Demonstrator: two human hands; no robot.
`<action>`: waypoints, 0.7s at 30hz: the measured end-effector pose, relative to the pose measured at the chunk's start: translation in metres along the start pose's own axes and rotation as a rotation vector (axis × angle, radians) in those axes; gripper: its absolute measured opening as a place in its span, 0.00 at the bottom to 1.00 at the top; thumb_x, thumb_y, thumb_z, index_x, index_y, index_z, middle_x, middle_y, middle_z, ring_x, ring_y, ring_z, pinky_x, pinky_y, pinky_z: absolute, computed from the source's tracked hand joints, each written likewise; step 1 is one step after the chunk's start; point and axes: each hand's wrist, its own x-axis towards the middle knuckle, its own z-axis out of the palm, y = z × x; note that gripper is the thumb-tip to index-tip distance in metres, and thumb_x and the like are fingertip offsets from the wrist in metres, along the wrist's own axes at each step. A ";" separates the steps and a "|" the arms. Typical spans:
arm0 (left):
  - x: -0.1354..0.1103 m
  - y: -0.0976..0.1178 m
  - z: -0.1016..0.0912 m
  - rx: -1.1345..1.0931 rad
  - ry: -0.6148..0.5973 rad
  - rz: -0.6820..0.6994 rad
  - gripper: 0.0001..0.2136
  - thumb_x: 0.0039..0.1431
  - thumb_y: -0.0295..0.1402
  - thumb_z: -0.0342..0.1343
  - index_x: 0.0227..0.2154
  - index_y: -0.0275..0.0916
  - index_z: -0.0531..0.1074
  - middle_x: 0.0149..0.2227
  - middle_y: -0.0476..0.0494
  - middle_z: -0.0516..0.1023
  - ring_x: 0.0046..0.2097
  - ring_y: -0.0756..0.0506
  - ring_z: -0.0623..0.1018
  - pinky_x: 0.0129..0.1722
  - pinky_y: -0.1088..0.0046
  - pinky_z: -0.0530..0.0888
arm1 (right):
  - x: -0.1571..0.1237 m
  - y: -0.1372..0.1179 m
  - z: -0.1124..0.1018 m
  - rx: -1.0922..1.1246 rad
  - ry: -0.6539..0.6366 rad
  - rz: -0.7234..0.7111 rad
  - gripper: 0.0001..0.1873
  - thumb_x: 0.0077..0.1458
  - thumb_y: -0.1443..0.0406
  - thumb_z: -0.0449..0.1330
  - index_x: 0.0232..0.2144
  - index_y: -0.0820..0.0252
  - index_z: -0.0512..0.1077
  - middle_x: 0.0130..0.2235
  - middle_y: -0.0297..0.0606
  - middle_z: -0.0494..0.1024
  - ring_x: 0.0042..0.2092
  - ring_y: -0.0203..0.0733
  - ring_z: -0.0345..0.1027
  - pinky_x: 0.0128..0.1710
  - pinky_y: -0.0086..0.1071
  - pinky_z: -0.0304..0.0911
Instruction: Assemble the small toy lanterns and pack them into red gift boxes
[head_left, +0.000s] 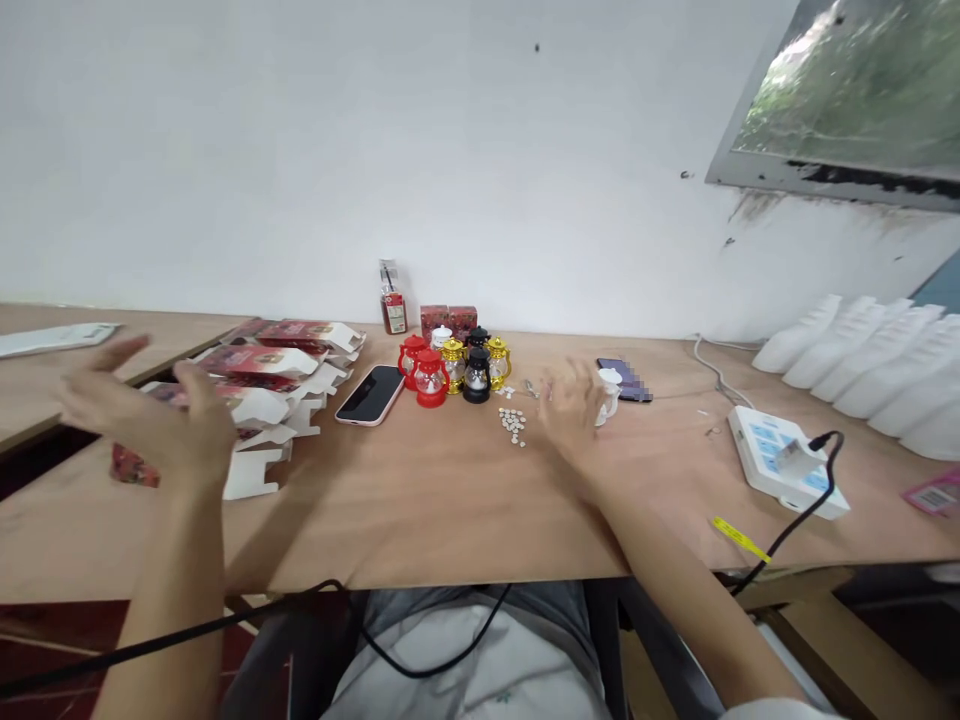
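My left hand (154, 420) is raised above the flat red and white cartons (259, 362), its fingers spread and nothing in it. Over the table's middle right is my right hand (571, 420), slightly blurred, with the fingers apart. Just beside it stands a small white lantern (610, 392), partly covered by the fingers; I see no grip on it. Several white button-like pieces (514, 422) lie to the left of that hand. Farther left, small lanterns stand grouped, among them a red lantern (430, 380), a black lantern (477, 376) and a gold lantern (498, 362).
A pink-edged phone (371, 395) lies left of the lanterns, a dark phone (626, 380) behind the white one. At the back are a bottle (394, 310) and small red boxes (435, 320). To the right, a power strip (784, 460) with a black cable and white stacked shapes (862, 370).
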 end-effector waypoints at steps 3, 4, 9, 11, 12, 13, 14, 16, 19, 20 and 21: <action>-0.029 0.021 0.011 -0.115 -0.040 0.224 0.13 0.49 0.28 0.51 0.40 0.32 0.66 0.43 0.37 0.72 0.47 0.40 0.71 0.51 0.60 0.64 | 0.011 0.026 -0.003 -0.058 0.081 0.160 0.17 0.55 0.69 0.51 0.47 0.59 0.69 0.59 0.52 0.59 0.62 0.58 0.45 0.56 0.59 0.46; -0.042 0.028 0.016 -0.199 -0.138 0.252 0.10 0.50 0.29 0.51 0.37 0.34 0.66 0.40 0.39 0.72 0.44 0.41 0.72 0.47 0.63 0.66 | 0.014 0.034 -0.003 -0.034 0.069 0.172 0.16 0.56 0.69 0.51 0.47 0.60 0.69 0.59 0.53 0.59 0.62 0.58 0.47 0.54 0.59 0.48; -0.110 0.065 0.041 -0.392 -1.090 0.500 0.07 0.52 0.31 0.49 0.35 0.39 0.67 0.36 0.44 0.75 0.41 0.42 0.74 0.44 0.63 0.68 | 0.027 0.056 -0.003 0.113 0.072 0.148 0.15 0.59 0.63 0.54 0.47 0.64 0.68 0.54 0.52 0.65 0.53 0.50 0.63 0.50 0.48 0.61; -0.127 0.075 0.051 -0.382 -1.310 0.505 0.08 0.53 0.32 0.49 0.37 0.40 0.66 0.37 0.44 0.76 0.42 0.42 0.74 0.44 0.61 0.68 | 0.030 0.057 -0.004 0.132 0.088 0.122 0.18 0.59 0.60 0.55 0.49 0.62 0.66 0.51 0.45 0.68 0.49 0.44 0.66 0.48 0.44 0.65; -0.133 0.079 0.057 -0.405 -1.379 0.481 0.09 0.53 0.32 0.50 0.38 0.40 0.66 0.38 0.43 0.75 0.42 0.42 0.74 0.45 0.61 0.68 | 0.030 0.056 -0.005 0.142 0.096 0.110 0.19 0.59 0.59 0.56 0.50 0.62 0.66 0.51 0.42 0.69 0.48 0.43 0.67 0.47 0.43 0.66; -0.138 0.082 0.064 -0.449 -1.429 0.430 0.10 0.53 0.33 0.51 0.39 0.40 0.65 0.40 0.42 0.75 0.43 0.42 0.74 0.45 0.61 0.68 | 0.028 0.054 -0.005 0.153 0.102 0.099 0.19 0.58 0.59 0.56 0.50 0.61 0.65 0.51 0.42 0.69 0.48 0.43 0.67 0.47 0.43 0.67; -0.141 0.084 0.070 -0.502 -1.458 0.342 0.12 0.53 0.35 0.53 0.41 0.39 0.64 0.41 0.41 0.74 0.43 0.43 0.74 0.45 0.61 0.69 | 0.026 0.050 -0.005 0.161 0.106 0.090 0.20 0.58 0.59 0.57 0.50 0.60 0.64 0.51 0.43 0.68 0.49 0.44 0.66 0.47 0.44 0.66; -0.146 0.089 0.083 -0.632 -1.481 0.085 0.22 0.48 0.39 0.59 0.45 0.39 0.62 0.46 0.38 0.72 0.43 0.43 0.74 0.43 0.63 0.70 | 0.016 0.037 -0.001 0.180 0.107 0.070 0.22 0.55 0.59 0.59 0.52 0.57 0.63 0.54 0.45 0.65 0.53 0.47 0.62 0.48 0.45 0.66; -0.151 0.094 0.094 -0.955 -1.470 -0.305 0.32 0.41 0.40 0.65 0.50 0.41 0.60 0.51 0.38 0.68 0.45 0.43 0.74 0.43 0.65 0.72 | -0.006 0.006 0.011 0.325 0.105 -0.059 0.30 0.49 0.59 0.63 0.53 0.54 0.59 0.54 0.47 0.61 0.56 0.51 0.58 0.48 0.48 0.65; -0.152 0.094 0.094 -1.053 -1.456 -0.400 0.33 0.40 0.39 0.66 0.51 0.41 0.60 0.51 0.39 0.69 0.46 0.44 0.74 0.43 0.67 0.72 | -0.014 -0.006 0.014 0.424 0.114 -0.153 0.33 0.47 0.58 0.64 0.53 0.53 0.57 0.53 0.47 0.60 0.56 0.52 0.58 0.49 0.49 0.65; -0.153 0.094 0.093 -1.124 -1.438 -0.472 0.33 0.39 0.40 0.66 0.50 0.41 0.62 0.49 0.41 0.70 0.45 0.45 0.74 0.41 0.69 0.72 | -0.020 -0.016 0.017 0.490 0.096 -0.252 0.34 0.46 0.57 0.65 0.53 0.52 0.56 0.52 0.46 0.60 0.56 0.52 0.58 0.49 0.50 0.64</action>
